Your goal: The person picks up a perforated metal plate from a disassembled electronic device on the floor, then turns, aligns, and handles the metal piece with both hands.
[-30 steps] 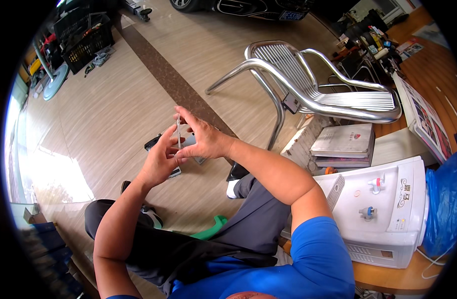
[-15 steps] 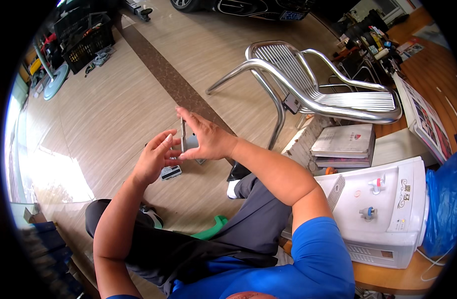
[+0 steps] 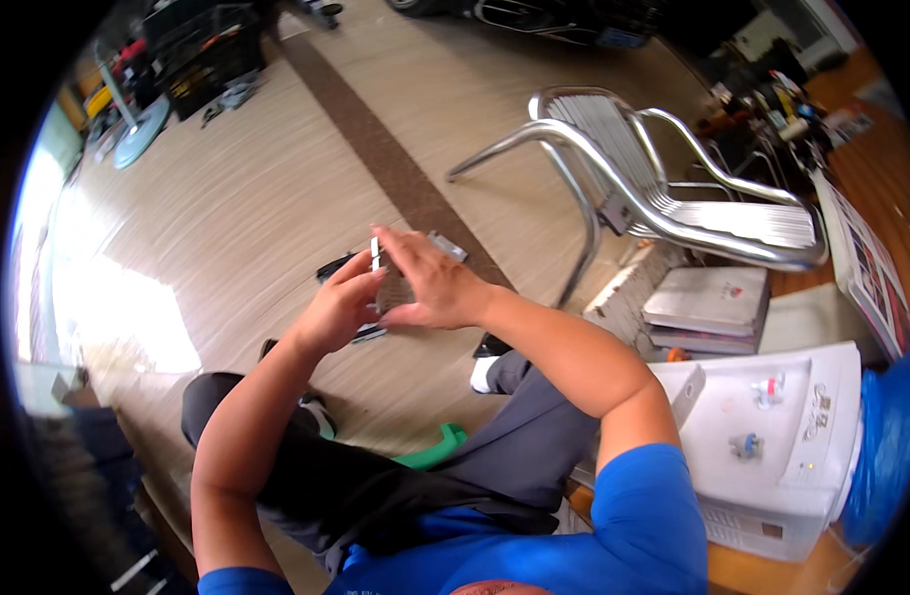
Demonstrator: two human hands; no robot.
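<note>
Between my two hands is a thin, flat object (image 3: 376,254) held upright, seen almost edge-on with a pale edge. My left hand (image 3: 338,309) closes on its left side, thumb and fingers against it. On the other side my right hand (image 3: 437,285) spans it in a wide curve, fingertips at the far end and thumb at the near end. Its broad face is mostly hidden by the hands. On the floor beyond and below lie a small pale item (image 3: 447,246), a dark item (image 3: 331,268) and another small flat item (image 3: 370,333), partly covered by my hands.
A metal chair (image 3: 663,188) stands at the right. Nearer are stacked books (image 3: 708,302) and a white water dispenser (image 3: 772,446) beside a blue plastic bag (image 3: 889,446). A green curved piece (image 3: 437,446) shows by my legs. Black crates (image 3: 202,74) stand far left; a car (image 3: 544,18) is at the back.
The view has swung, so the surroundings sit further right. My left fingers have drawn in closer on the thin object, which remains between both hands.
</note>
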